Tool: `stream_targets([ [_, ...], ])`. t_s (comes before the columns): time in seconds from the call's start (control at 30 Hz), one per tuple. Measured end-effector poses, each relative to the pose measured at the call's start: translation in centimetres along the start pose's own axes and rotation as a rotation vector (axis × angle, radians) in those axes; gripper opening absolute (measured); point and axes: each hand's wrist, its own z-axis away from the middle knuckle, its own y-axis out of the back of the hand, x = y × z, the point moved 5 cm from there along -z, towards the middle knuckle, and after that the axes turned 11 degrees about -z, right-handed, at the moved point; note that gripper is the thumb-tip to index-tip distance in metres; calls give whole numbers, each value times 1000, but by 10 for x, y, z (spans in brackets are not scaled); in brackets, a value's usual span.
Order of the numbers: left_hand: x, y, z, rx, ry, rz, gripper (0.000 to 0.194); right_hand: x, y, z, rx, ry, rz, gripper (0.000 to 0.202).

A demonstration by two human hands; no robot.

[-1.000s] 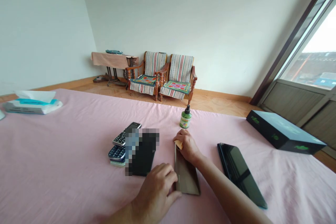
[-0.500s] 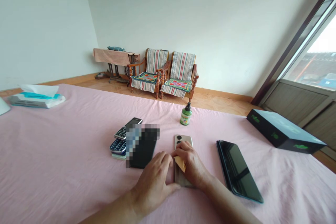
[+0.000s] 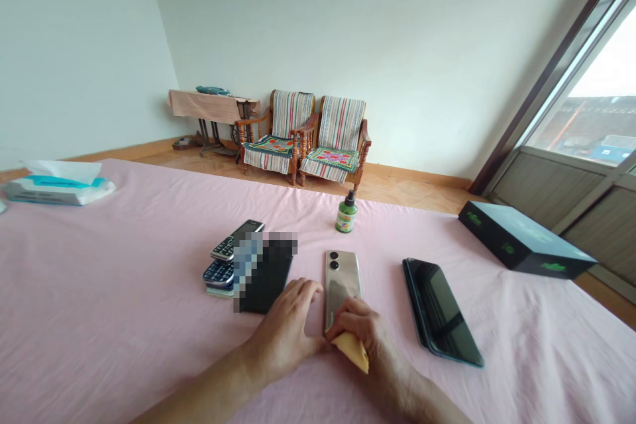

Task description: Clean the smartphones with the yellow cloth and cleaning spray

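Observation:
A gold smartphone (image 3: 344, 278) lies camera side up on the pink cloth in the middle. My right hand (image 3: 375, 338) is closed on a folded yellow cloth (image 3: 354, 350) and rests over the phone's lower end. To the left, my left hand (image 3: 285, 321) curves with thumb and fingers apart. Its thumb tip meets the phone's lower left corner; the fingertips stand off the phone's side. Just beyond that hand lies a black flat case (image 3: 268, 278), partly blurred out. Right of the gold phone is a dark phone (image 3: 444, 311), screen up, on another dark slab.
Keypad phones (image 3: 233, 245) are stacked at the left on the pink bedspread (image 3: 124, 291). A green spray bottle (image 3: 346, 215) stands beyond the gold phone. A black box (image 3: 521, 238) lies at the right, a tissue pack (image 3: 62, 189) far left. Two chairs (image 3: 330, 139) stand behind.
My right hand has slid the yellow cloth down the gold phone toward me, uncovering its upper back. My left hand has shifted slightly left. The whole view has moved a little.

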Motion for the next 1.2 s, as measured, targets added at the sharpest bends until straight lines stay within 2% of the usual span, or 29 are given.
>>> stream_targets([
  [0.1,-1,-1,0,-41,-12,13,46,5,13,1,57,-37,-48,16],
  [0.17,1,-1,1,-73,-32,15,54,13,27,-4,174,-45,-34,17],
  [0.27,5,-1,0,-104,-53,-13,59,32,51,-20,407,-64,87,19],
  [0.4,7,-1,-1,-119,-49,-51,53,57,69,-50,543,-117,334,22],
  [0.5,7,0,-2,-121,-52,-58,53,70,73,-69,544,-136,388,22],
  [0.6,7,2,-2,-124,-55,-62,53,75,68,-74,490,-146,422,27],
  [0.73,8,3,-2,-122,-53,-68,51,67,56,-54,419,-143,454,29],
  [0.87,9,1,0,-112,-57,-50,51,44,47,-23,355,-178,455,25],
  [0.97,8,-2,1,-89,-66,-6,52,28,42,-10,280,-275,286,20],
  [1.07,7,-7,4,-54,-67,47,51,18,44,-5,338,-344,103,19],
  [1.2,10,-13,6,-22,-59,93,49,21,41,-6,414,-345,-70,20],
])
